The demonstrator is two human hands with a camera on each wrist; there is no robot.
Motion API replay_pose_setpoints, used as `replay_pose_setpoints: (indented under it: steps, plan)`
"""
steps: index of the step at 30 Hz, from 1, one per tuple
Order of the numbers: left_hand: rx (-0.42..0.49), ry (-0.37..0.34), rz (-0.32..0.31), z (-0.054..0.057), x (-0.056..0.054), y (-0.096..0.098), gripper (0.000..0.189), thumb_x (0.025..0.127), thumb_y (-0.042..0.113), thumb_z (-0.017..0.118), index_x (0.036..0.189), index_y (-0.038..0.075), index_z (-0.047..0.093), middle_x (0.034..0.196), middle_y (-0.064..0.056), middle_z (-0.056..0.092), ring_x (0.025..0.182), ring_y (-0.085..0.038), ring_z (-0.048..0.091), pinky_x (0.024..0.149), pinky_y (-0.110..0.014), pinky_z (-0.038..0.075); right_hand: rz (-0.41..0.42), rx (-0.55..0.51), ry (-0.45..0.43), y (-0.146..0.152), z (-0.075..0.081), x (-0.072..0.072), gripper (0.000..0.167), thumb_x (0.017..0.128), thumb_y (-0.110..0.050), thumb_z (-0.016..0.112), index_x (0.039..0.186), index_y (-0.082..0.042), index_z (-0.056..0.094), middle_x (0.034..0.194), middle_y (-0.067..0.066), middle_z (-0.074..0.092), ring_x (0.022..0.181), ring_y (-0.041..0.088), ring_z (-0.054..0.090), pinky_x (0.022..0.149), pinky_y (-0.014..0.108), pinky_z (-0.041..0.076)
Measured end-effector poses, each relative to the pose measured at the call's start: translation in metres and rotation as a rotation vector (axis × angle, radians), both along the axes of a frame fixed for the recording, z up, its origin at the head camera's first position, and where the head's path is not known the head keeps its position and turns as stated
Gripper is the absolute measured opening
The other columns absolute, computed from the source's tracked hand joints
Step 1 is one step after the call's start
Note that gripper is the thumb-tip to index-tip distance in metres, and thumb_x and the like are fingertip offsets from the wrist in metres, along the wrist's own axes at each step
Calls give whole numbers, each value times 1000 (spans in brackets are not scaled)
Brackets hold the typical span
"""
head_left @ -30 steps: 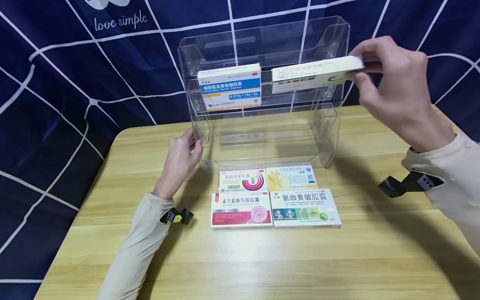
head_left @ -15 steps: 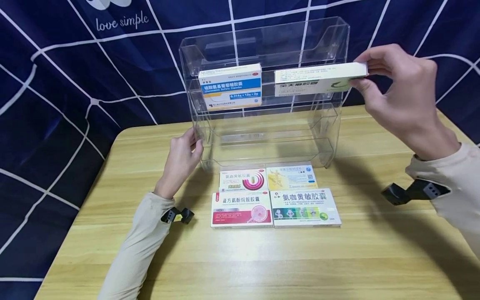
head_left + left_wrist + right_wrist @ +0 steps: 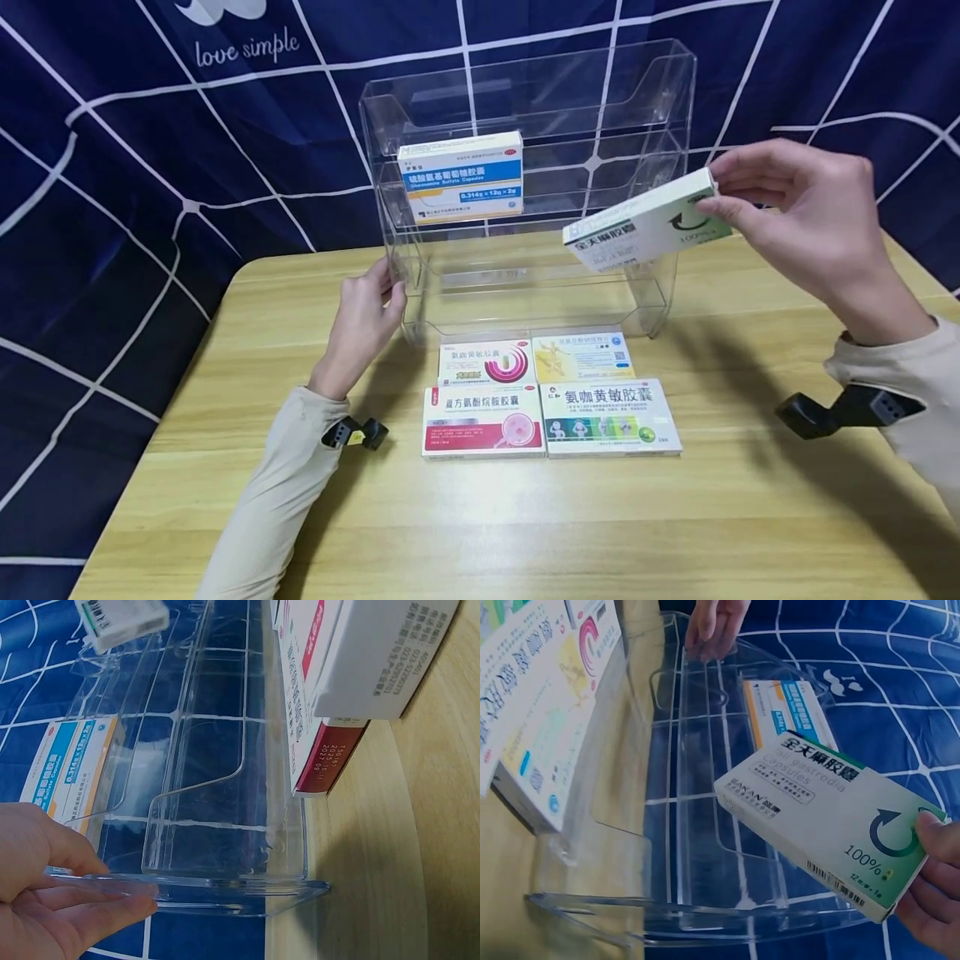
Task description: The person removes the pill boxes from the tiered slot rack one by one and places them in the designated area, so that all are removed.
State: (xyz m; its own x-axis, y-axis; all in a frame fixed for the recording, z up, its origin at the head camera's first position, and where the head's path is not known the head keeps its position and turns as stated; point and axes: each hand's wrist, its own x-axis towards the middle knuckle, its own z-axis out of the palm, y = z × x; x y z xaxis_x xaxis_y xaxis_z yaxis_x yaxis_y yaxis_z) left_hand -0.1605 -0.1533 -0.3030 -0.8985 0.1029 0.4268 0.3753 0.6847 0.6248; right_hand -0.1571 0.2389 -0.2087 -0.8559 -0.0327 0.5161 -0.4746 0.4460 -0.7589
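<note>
Left hand (image 3: 365,310), left-centre of the head frame: fingers lie against the left side wall of the clear acrylic rack (image 3: 525,192), low down near its base. In the left wrist view the fingertips (image 3: 112,900) press flat on the wall edge, thumb on the other face. Light steadying pinch, nothing carried.

Centre: rack stands upright on the wooden table (image 3: 487,517). One blue-and-white box (image 3: 461,177) sits upright in the upper tier, left half. Right half of that tier is vacant.

Lower centre: four flat boxes (image 3: 551,393) lie in a two-by-two block on the table just in front of the rack.

Right: right hand (image 3: 802,218) grips the green-and-white box (image 3: 648,223) by its right end, thumb below and fingers on top. Box is in the air in front of the rack's right side, level with the middle tier, apart from the shelves as far as I can tell. Long axis runs left-right, left end dipped and pointing at the rack. The open slot lies up and left of the box. Right hand is the nearer one to it.
</note>
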Motion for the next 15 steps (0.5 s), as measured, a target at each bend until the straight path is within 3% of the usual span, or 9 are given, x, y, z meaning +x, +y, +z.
replay_pose_setpoints:
  steps: [4,11,15]
  plan:
    - [-1,0,-1,0,0,0,19,88,-8,49,102,-14,60,101,-28,68,96,-38,68,85,-40,59,15,-35,-68,6,-6,4,34,74,16,71,98,-7,70,91,-9,69,79,3,65,73,5,52]
    - [-13,10,0,1,0,-1,19,87,-8,51,102,-14,60,100,-28,69,95,-37,68,84,-39,60,18,-23,-56,16,-17,11,35,73,19,69,99,-4,70,90,-9,69,77,1,65,72,5,52]
    - [-16,6,2,2,0,0,18,87,-8,50,101,-14,61,101,-27,69,95,-37,68,84,-39,60,32,-54,-96,24,-26,14,34,72,21,69,98,-2,70,90,-7,69,76,2,66,70,5,53]
